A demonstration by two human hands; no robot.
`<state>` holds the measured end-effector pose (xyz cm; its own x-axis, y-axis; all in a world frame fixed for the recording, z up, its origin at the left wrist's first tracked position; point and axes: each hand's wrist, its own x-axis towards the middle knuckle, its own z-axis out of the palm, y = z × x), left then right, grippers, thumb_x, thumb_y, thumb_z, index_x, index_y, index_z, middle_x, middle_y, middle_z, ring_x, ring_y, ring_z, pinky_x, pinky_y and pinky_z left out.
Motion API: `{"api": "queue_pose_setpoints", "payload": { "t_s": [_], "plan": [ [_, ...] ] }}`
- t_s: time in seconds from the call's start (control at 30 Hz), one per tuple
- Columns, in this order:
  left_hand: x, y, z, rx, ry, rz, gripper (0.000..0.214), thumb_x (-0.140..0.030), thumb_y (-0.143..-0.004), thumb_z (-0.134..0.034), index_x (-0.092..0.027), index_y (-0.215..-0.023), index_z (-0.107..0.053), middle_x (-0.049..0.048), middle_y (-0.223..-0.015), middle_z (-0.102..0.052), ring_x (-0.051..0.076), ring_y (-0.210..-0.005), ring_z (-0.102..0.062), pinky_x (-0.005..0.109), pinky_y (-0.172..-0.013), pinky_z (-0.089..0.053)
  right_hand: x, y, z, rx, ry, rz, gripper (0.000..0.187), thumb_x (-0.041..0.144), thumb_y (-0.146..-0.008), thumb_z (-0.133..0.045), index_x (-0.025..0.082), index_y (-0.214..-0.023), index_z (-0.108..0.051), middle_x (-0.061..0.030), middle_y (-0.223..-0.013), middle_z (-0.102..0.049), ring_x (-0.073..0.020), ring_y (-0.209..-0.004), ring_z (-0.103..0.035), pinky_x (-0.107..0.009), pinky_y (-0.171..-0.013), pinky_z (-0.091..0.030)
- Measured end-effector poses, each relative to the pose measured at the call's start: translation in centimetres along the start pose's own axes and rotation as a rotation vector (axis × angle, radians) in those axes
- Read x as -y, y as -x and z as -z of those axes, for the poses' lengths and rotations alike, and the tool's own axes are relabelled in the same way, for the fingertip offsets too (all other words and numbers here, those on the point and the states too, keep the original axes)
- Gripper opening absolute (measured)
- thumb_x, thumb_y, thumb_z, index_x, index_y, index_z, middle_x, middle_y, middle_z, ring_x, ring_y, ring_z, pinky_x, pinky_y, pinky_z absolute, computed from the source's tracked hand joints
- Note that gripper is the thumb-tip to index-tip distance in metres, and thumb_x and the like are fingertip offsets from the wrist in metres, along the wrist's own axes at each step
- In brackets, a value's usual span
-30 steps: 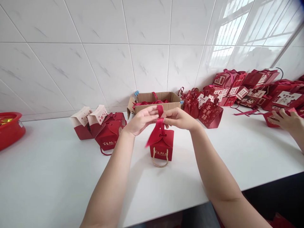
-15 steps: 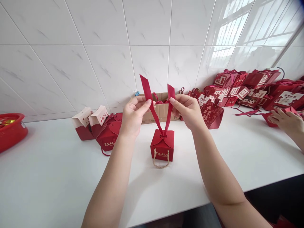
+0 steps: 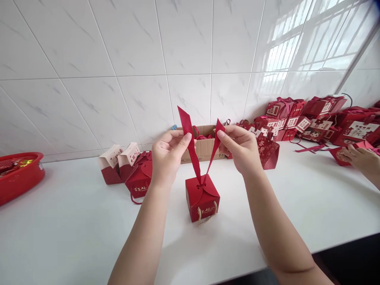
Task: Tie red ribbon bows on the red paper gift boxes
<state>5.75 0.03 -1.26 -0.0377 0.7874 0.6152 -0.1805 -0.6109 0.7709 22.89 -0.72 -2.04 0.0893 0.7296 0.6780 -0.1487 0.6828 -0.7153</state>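
Observation:
A small red gift box with a rope handle stands on the white counter in front of me, turned slightly askew. A red ribbon runs up from its closed top in two ends forming a V. My left hand pinches the left end between thumb and fingers. The shorter right end is pinched in my right hand. Both ends are pulled taut above the box.
Open red and cream boxes sit to the left, a red tub at the far left. A cardboard box of ribbons stands behind my hands. Many finished red boxes crowd the right, where another person's hand rests.
One second ago my hands met over the box with the ribbon folded between them. They have since drawn apart, pulling its two ends up. The box has turned slightly and the view tilted up.

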Motion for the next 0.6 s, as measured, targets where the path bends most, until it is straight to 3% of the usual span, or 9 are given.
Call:
{"api": "queue_pose_setpoints", "payload": {
  "t_s": [0.17,0.3,0.6],
  "plan": [
    [0.1,-0.1,0.1,-0.014,-0.014,0.002,0.021,-0.035,-0.074,-0.075,-0.019,-0.082,-0.065,0.0014,-0.075,-0.070,0.017,-0.076,-0.069,0.030,-0.074,-0.054,0.3,0.2,0.1,-0.010,0.065,0.023,0.019,0.039,-0.079,-0.070,0.020,-0.080,-0.066,0.0014,-0.066,-0.062,-0.0077,-0.050,-0.054,-0.022,-0.043,-0.043],
    [0.4,-0.6,0.6,-0.101,-0.073,-0.047,0.018,-0.033,-0.073,-0.075,-0.019,-0.080,-0.065,0.0005,-0.076,-0.069,0.014,-0.075,-0.066,0.026,-0.069,-0.051,0.2,0.1,0.4,-0.062,0.154,0.033,0.023,0.043,-0.081,-0.066,0.021,-0.084,-0.062,-0.0001,-0.069,-0.064,-0.0099,-0.051,-0.058,-0.023,-0.041,-0.042],
    [0.2,-1.1,1.5,-0.146,-0.069,-0.123,0.012,-0.028,-0.072,-0.076,-0.020,-0.073,-0.067,-0.0057,-0.057,-0.055,0.005,-0.047,-0.046,0.020,-0.047,-0.039,0.3,-0.1,1.2,-0.107,0.155,0.108,0.023,0.045,-0.083,-0.064,0.023,-0.085,-0.060,-0.0006,-0.075,-0.063,-0.0109,-0.056,-0.062,-0.024,-0.045,-0.044]
  ]
}}
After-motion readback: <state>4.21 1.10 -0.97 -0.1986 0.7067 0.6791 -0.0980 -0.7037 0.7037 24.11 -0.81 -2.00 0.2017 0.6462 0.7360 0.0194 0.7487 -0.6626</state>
